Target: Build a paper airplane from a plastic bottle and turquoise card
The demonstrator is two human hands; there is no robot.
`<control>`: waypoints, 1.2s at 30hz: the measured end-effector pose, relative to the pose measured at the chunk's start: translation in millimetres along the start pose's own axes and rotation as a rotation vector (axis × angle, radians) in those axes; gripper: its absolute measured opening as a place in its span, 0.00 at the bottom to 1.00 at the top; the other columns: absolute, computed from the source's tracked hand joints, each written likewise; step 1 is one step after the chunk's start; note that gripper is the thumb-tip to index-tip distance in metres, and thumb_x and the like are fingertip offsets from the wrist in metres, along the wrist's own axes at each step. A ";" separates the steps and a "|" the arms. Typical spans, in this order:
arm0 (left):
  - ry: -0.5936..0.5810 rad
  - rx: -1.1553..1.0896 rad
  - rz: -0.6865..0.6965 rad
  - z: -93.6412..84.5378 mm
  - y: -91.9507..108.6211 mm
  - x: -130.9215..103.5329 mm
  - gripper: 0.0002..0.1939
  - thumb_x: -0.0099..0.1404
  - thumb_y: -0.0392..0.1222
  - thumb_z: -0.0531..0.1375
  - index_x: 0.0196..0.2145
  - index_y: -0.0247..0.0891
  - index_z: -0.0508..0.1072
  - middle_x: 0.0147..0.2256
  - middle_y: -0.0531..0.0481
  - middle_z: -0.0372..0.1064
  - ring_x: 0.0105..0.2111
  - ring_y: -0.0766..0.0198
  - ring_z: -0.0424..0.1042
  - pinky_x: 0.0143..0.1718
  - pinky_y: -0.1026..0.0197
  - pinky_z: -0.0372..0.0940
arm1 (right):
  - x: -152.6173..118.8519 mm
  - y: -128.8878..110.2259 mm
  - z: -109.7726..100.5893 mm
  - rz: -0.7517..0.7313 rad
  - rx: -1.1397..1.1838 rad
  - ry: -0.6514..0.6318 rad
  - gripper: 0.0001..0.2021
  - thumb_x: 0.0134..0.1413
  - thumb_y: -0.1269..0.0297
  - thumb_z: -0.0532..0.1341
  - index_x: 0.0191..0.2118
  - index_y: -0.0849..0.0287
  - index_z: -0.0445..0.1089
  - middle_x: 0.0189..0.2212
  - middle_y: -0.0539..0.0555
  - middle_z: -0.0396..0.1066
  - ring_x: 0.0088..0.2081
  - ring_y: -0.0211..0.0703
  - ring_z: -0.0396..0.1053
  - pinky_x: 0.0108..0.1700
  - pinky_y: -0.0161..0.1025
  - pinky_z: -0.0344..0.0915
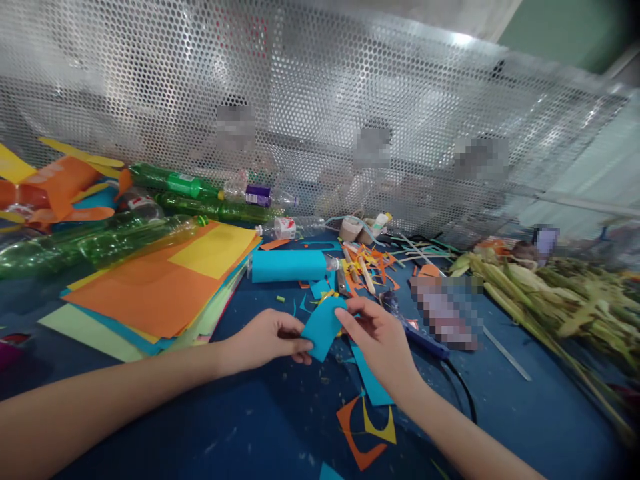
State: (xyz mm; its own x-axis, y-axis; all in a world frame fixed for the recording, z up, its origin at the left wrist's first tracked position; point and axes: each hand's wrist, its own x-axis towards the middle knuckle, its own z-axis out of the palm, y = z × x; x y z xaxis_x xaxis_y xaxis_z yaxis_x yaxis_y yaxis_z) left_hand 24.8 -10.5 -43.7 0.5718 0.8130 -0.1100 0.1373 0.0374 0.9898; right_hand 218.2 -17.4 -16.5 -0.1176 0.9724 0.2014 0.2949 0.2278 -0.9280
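Observation:
Between my two hands is a small blue paper piece point(323, 330) with one rounded end, tilted above the table. My left hand point(267, 341) pinches its lower left edge between thumb and fingers. On its upper right edge, my right hand point(377, 337) closes with thumb and forefinger. Just beyond the hands lies a clear plastic bottle wrapped in blue paper point(289, 266). Another blue paper strip point(373, 377) rests under my right hand, partly hidden by it. Orange and yellow paper offcuts point(363, 433) are on the table nearer to me.
Stacked coloured paper sheets point(165, 287) lie at left, with green plastic bottles point(135, 240) behind. A blue glue gun point(425, 340) with a black cable is right of my hands. Corn husks point(550, 300) cover the far right. A perforated metal screen point(310, 100) stands behind, with people beyond it.

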 end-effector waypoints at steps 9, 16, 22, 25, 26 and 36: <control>0.026 -0.031 -0.018 0.4 1.3 0.2 0.09 0.55 0.42 0.61 0.29 0.32 0.76 0.26 0.49 0.74 0.25 0.68 0.73 0.29 0.67 0.66 | 1.2 4.2 0.9 0.021 0.015 0.022 0.11 0.49 0.55 0.60 0.29 0.58 0.64 0.23 0.48 0.64 0.25 0.34 0.62 0.28 0.32 0.62; 0.019 -0.079 -0.021 -0.2 -1.4 0.0 0.10 0.55 0.44 0.61 0.28 0.32 0.76 0.24 0.49 0.74 0.24 0.66 0.73 0.29 0.66 0.67 | 2.4 5.6 1.6 0.044 0.044 0.028 0.12 0.49 0.54 0.60 0.29 0.58 0.64 0.22 0.48 0.62 0.24 0.35 0.61 0.27 0.32 0.62; 0.108 -0.124 0.009 -2.3 0.4 -0.5 0.10 0.55 0.43 0.61 0.26 0.32 0.75 0.24 0.48 0.74 0.25 0.66 0.73 0.28 0.67 0.67 | 1.6 8.7 11.0 0.092 0.075 -0.171 0.14 0.49 0.51 0.58 0.31 0.58 0.62 0.22 0.47 0.61 0.24 0.36 0.64 0.27 0.33 0.65; 0.184 -0.137 0.045 -4.2 0.1 0.0 0.09 0.55 0.43 0.62 0.25 0.33 0.74 0.23 0.51 0.73 0.22 0.70 0.71 0.26 0.69 0.65 | -5.7 14.2 18.9 0.097 -0.078 -0.314 0.15 0.47 0.51 0.60 0.28 0.58 0.62 0.21 0.47 0.61 0.22 0.35 0.63 0.23 0.32 0.62; 0.194 -0.123 0.055 -4.7 -0.1 0.0 0.09 0.55 0.42 0.62 0.24 0.33 0.74 0.22 0.52 0.73 0.21 0.70 0.70 0.26 0.70 0.65 | -8.2 15.6 21.3 0.087 -0.136 -0.318 0.15 0.46 0.51 0.61 0.27 0.58 0.63 0.21 0.46 0.61 0.22 0.35 0.62 0.22 0.31 0.60; 0.127 -0.039 0.077 -4.0 1.8 -3.5 0.12 0.58 0.44 0.59 0.26 0.32 0.75 0.25 0.48 0.74 0.24 0.68 0.71 0.27 0.68 0.66 | -14.2 17.9 27.7 0.072 -0.173 -0.264 0.14 0.53 0.53 0.56 0.26 0.58 0.61 0.20 0.48 0.64 0.20 0.36 0.63 0.21 0.32 0.59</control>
State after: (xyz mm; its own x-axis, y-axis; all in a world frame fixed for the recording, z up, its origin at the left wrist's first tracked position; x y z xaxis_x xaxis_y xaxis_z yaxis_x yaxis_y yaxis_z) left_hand 19.9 -11.0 -41.1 0.4722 0.8812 -0.0237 0.0638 -0.0073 0.9979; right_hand 198.9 -28.5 -44.7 -0.3257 0.9451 0.0277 0.4657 0.1858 -0.8652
